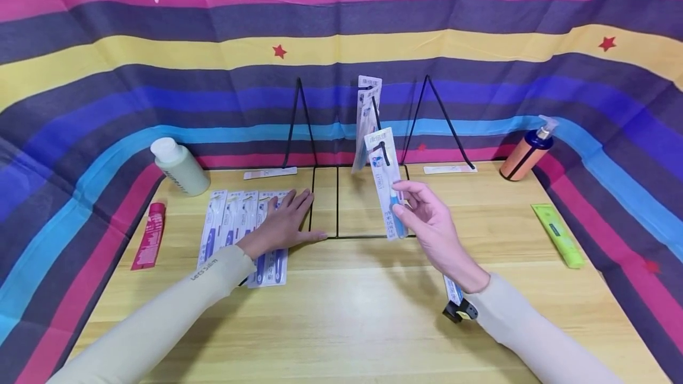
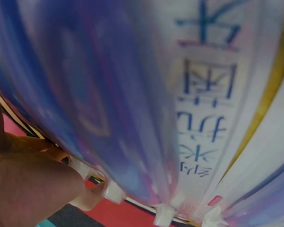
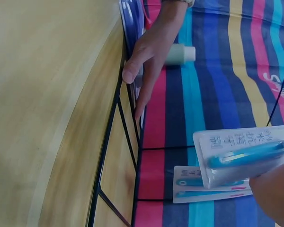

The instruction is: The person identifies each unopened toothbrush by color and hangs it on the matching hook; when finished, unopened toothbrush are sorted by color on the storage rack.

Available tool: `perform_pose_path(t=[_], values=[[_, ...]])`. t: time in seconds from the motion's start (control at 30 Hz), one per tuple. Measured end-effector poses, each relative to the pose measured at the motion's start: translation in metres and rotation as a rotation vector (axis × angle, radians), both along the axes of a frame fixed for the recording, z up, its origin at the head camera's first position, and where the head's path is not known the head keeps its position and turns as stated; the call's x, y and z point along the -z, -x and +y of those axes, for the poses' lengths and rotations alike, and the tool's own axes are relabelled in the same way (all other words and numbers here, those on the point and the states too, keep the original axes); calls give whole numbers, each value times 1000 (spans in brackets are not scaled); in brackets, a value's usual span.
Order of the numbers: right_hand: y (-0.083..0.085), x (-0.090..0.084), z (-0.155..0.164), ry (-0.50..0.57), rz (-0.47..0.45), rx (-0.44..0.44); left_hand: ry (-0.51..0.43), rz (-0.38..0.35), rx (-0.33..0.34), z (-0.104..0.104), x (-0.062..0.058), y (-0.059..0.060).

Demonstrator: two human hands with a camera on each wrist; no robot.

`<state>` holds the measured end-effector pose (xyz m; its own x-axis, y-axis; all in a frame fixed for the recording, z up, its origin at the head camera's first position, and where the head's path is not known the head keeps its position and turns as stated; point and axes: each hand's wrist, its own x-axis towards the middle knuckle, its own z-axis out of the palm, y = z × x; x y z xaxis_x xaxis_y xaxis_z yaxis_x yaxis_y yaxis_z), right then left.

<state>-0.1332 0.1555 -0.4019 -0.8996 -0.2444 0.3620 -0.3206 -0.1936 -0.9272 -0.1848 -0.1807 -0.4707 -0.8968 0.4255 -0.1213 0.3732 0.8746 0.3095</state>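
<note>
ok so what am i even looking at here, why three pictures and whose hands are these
These are one person's two bare hands, filmed by three cameras at once. The wide picture comes from a camera on the head; the other two sit on the wrists, so they look close and skewed. On the wooden table stands a black wire rack with packs hanging from its hook. The left hand lies flat on a row of toothbrush packs. The right hand pinches one toothbrush pack upright near the hook. Around them lie a red tube, a pale bottle, an orange pump bottle and a green tube.
</note>
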Motion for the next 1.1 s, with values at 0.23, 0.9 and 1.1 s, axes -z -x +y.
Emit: perform_pose_path(t=[0.23, 0.9, 1.1], values=[[27, 2, -9, 19, -21, -49, 3, 5, -3, 0, 0, 0], [88, 12, -15, 86, -10, -86, -16, 13, 12, 3, 5, 1], [84, 21, 10, 89, -58, -14, -14, 20, 3, 1, 3, 0]])
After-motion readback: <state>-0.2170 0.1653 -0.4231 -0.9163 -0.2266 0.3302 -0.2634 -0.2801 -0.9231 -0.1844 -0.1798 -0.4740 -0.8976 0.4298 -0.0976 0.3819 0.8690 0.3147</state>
